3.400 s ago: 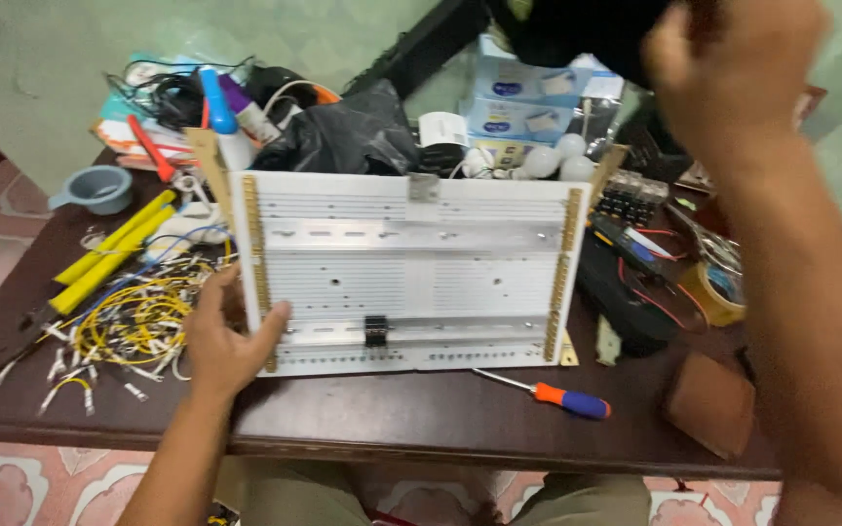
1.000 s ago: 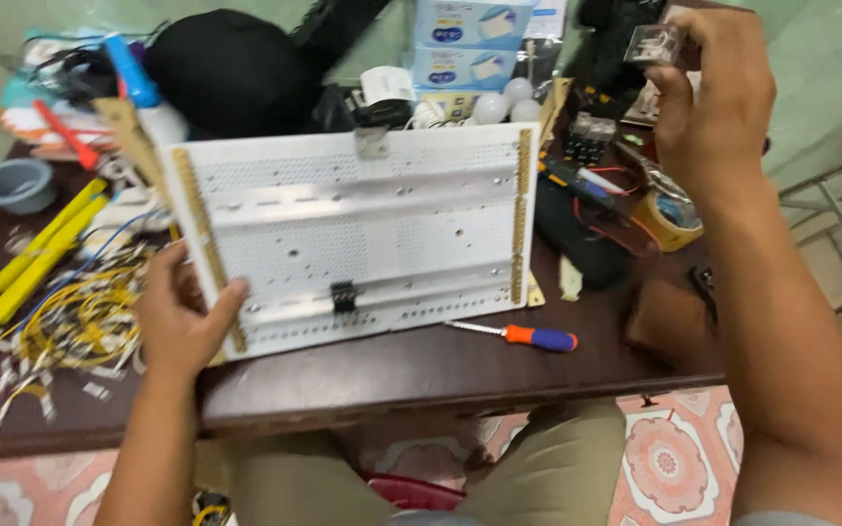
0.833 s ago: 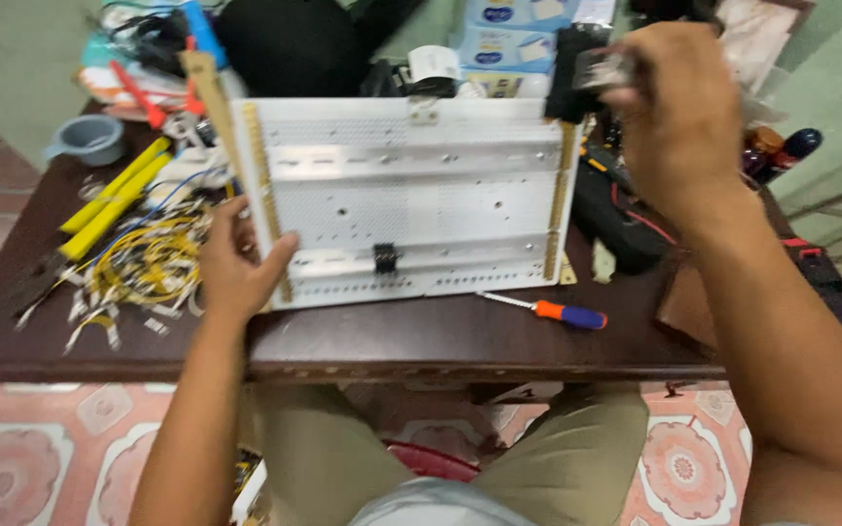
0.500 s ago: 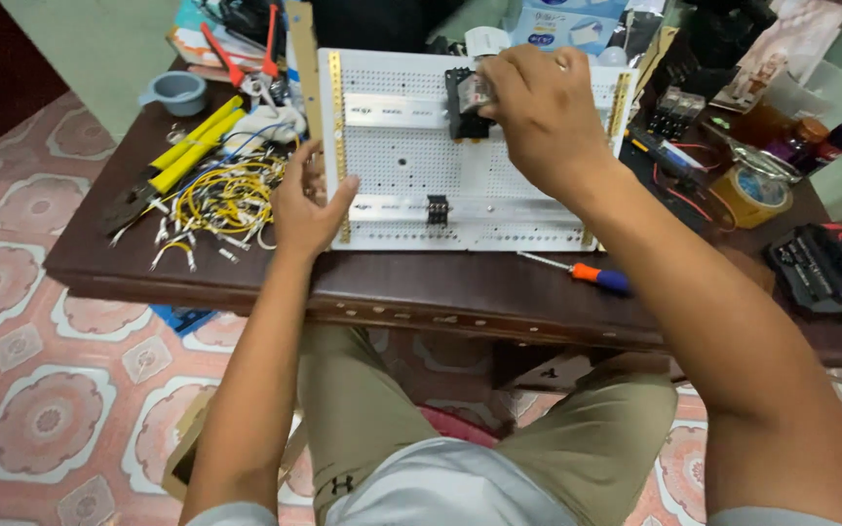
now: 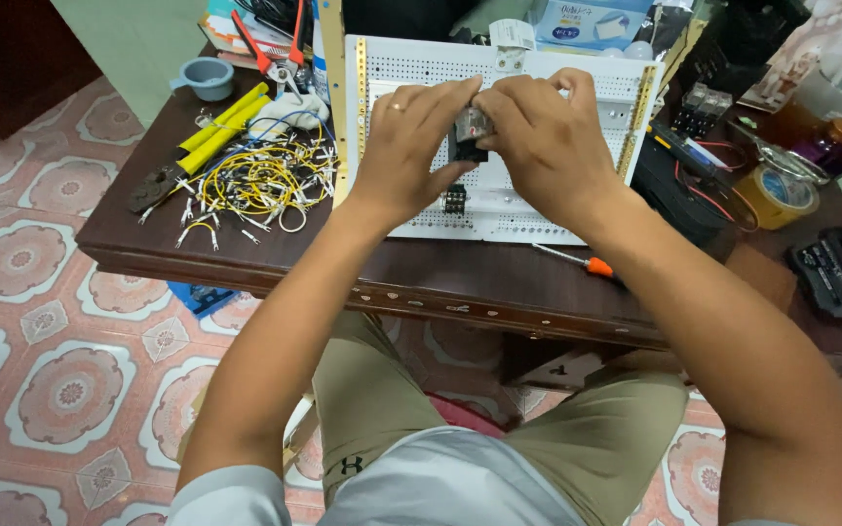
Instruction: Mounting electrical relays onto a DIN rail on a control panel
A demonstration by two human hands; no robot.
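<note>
Held a small black block (image 5: 468,131) between both hands, over the middle of the white panel (image 5: 411,73) on the table (image 5: 411,278). Pinched it from the left with the left hand (image 5: 406,146): fingers curled over the top, thumb tucked below, closed tight on the block's left side. Met it from the right with the right hand (image 5: 543,146), fingertips bent in and pressed onto the block's right and top faces, likewise closed with no gap showing. Kept the fingertips of the two hands touching, or very nearly so, above the block, hiding most of it. Could not tell whether the block rested on the panel or hung just clear of it.

Lay dead centre between the hands, then, no nearer one than the other. Showed only a short dark face with a pale patch, so could not make out a clear long axis; seemed to run near to far, across the panel's rows of holes.

Sat just far of a second black piece (image 5: 454,199) fixed on the panel's near part, close but apart. Left well apart on the table: an orange-handled screwdriver (image 5: 577,261) near and right of the panel, a tangle of yellow wires (image 5: 255,180) to the left, a yellow-handled crimper (image 5: 216,122) further left, and a tape roll (image 5: 777,195) far right.
</note>
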